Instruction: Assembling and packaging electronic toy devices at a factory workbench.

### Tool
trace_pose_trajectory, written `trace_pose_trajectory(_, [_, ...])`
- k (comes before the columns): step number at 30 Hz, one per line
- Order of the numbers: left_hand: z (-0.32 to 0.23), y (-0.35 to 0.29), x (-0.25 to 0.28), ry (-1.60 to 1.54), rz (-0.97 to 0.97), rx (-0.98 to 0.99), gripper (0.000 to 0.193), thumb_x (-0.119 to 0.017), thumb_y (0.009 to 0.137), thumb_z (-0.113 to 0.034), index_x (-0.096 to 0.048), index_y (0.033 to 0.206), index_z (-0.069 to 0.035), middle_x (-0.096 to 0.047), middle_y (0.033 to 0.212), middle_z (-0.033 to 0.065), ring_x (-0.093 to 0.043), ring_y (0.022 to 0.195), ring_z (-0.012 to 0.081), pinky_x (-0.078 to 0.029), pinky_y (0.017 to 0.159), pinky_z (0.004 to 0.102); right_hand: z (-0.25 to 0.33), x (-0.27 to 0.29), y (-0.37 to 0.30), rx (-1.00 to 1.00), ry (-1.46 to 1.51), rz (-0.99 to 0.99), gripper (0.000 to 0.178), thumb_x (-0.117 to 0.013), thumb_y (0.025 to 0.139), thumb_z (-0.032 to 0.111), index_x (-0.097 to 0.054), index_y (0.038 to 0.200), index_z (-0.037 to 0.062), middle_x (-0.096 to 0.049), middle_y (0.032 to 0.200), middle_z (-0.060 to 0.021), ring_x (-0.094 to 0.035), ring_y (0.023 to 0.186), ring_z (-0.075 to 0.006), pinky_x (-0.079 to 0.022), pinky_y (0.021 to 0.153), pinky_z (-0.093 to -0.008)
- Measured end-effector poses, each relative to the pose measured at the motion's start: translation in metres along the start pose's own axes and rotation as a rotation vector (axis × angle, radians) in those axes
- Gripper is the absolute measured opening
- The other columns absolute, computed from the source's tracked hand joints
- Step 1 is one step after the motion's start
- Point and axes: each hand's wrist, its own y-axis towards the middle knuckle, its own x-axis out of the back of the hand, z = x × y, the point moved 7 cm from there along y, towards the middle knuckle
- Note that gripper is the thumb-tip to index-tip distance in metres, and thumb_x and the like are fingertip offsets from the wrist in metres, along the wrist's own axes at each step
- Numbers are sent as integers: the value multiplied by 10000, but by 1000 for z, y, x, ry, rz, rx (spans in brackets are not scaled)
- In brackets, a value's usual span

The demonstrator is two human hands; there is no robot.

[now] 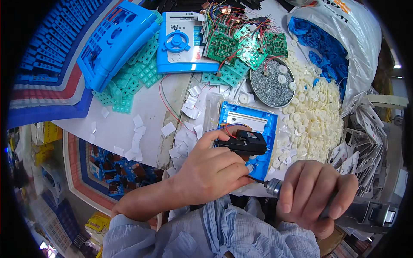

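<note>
My left hand [208,172] reaches across a blue plastic panel [269,129] in front of me. Its fingers grip the left end of a black plastic box unit [245,145] with thin coloured wires, lying over the panel. In my right hand [316,191] is a power screwdriver [274,187] with a metal chuck. Its thin bit points left, close to my left fingertips at the panel's near edge. Where the tip rests is hidden by those fingers. A white disc [251,167] shows in the panel's lower part.
Cream plastic discs [316,124] heap to the right, beside a round tray of small screws [271,86]. Wired green circuit boards [221,47], teal keypads [148,73] and blue-white casings [180,64] lie at the back. A white sack [363,47] holds blue parts. Paper slips [137,133] lie leftward.
</note>
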Motion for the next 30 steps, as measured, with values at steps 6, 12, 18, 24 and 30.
trace_pose_trajectory(6, [-1,6,-3,69,101,-53,325,-868,659,-271,-668,864,-117,-616,785,-24,-604,722,154,-390,929,456,-4,-2,-2,-45,-28,-10,269,-787,852,135,-553,982,122,-587,590,14,-533,464,-108,-519,500,-287])
trace_pose_trajectory(12, [23,3,10,312,58,178,430,-834,667,-316,-644,1003,-129,-621,966,-11,-582,931,193,-288,947,492,-2,20,3,35,-131,38,357,-760,867,99,-499,1110,82,-586,658,-38,-572,560,-181,-512,576,-362])
trace_pose_trajectory(18, [41,-11,0,400,81,101,438,-816,674,-290,-653,1046,-127,-626,1023,-20,-562,974,210,-278,932,507,-28,24,8,-37,-200,-12,348,-759,872,121,-514,1117,94,-585,704,-55,-557,619,-188,-490,648,-393])
trace_pose_trajectory(24, [41,-9,3,391,98,88,459,-816,656,-303,-670,1054,-127,-625,1014,-23,-555,948,201,-281,926,506,-41,20,14,-8,-245,52,321,-733,861,56,-516,1098,61,-596,699,-69,-565,619,-196,-503,648,-393])
trace_pose_trajectory(30, [41,-9,6,364,96,69,478,-818,643,-311,-675,1058,-123,-622,1013,-23,-548,949,202,-285,926,504,-48,19,17,33,-270,141,317,-686,830,-25,-509,1088,22,-591,694,-77,-574,604,-203,-518,608,-380])
